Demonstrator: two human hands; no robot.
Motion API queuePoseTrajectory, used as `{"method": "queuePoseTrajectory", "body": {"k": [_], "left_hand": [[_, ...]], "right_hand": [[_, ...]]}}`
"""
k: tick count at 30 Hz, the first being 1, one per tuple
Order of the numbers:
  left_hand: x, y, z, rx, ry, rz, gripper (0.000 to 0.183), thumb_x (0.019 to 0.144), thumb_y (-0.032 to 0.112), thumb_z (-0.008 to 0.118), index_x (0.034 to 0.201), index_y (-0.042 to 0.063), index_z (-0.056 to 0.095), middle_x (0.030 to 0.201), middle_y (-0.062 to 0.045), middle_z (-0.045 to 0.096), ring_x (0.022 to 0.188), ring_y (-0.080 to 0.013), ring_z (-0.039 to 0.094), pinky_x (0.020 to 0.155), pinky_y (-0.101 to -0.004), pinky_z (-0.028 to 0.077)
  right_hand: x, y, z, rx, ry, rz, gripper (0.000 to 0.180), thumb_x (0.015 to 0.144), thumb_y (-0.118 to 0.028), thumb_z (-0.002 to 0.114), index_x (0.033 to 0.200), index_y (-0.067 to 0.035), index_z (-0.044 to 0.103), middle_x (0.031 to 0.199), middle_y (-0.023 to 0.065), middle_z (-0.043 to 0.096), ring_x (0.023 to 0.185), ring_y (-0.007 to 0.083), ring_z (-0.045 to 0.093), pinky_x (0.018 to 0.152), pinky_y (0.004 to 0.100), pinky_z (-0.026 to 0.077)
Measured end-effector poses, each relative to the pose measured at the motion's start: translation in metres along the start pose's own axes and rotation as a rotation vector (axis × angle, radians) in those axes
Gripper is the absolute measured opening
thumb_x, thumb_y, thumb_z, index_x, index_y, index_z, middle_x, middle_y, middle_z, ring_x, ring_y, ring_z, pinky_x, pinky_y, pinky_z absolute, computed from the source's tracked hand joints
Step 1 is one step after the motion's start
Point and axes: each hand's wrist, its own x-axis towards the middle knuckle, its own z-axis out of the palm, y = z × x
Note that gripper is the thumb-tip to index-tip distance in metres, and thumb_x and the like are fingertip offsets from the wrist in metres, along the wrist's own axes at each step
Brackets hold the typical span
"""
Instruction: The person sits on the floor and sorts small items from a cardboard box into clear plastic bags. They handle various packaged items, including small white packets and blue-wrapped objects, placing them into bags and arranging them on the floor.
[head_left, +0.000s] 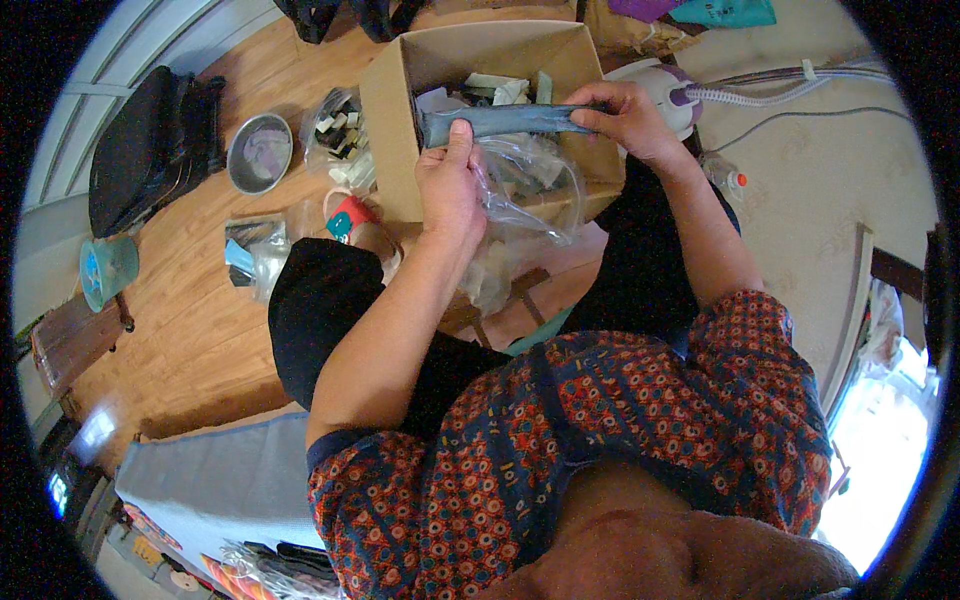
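A flat blue-grey strip, seemingly fabric (517, 120), is stretched between my two hands above an open cardboard box (495, 41). My left hand (450, 184) pinches its left part, thumb on top. At the other end, my right hand (626, 120) grips it between thumb and fingers. A clear plastic bag (540, 184) hangs just right of my left hand, over the near side of the box; whether that hand holds it too I cannot tell. Inside the box lie several pale and dark pieces (502, 86), partly hidden by the strip.
Left of the box stand a clear bag of small black and white pieces (341, 131) and a metal bowl (259, 154). A slippered foot (356, 221) is close to the box. A white-and-purple appliance with a hose (667, 94) and a plastic bottle (726, 176) are at the right.
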Motion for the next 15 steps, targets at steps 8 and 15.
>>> {"method": "queuePoseTrajectory", "body": {"k": [8, 15], "left_hand": [[0.003, -0.002, 0.002, -0.074, -0.028, -0.037, 0.036, 0.085, 0.027, 0.056, 0.056, 0.014, 0.041, 0.049, 0.004, 0.039, 0.041, -0.0087, 0.032, 0.038, -0.0239, 0.023], [0.001, 0.003, 0.001, -0.104, -0.026, -0.092, 0.027, 0.080, 0.021, 0.064, 0.059, 0.014, 0.048, 0.050, 0.005, 0.042, 0.041, -0.0071, 0.034, 0.038, -0.0230, 0.024]], "right_hand": [[-0.002, -0.016, 0.006, 0.036, 0.009, -0.070, 0.014, 0.080, -0.006, 0.060, 0.093, -0.002, 0.063, 0.081, -0.0010, 0.059, 0.076, 0.0062, 0.053, 0.070, 0.0205, 0.042], [0.001, -0.014, 0.002, -0.049, 0.033, -0.216, 0.007, 0.075, -0.001, 0.063, 0.083, -0.002, 0.064, 0.078, -0.0005, 0.060, 0.078, 0.0070, 0.053, 0.071, 0.0216, 0.044]]}}
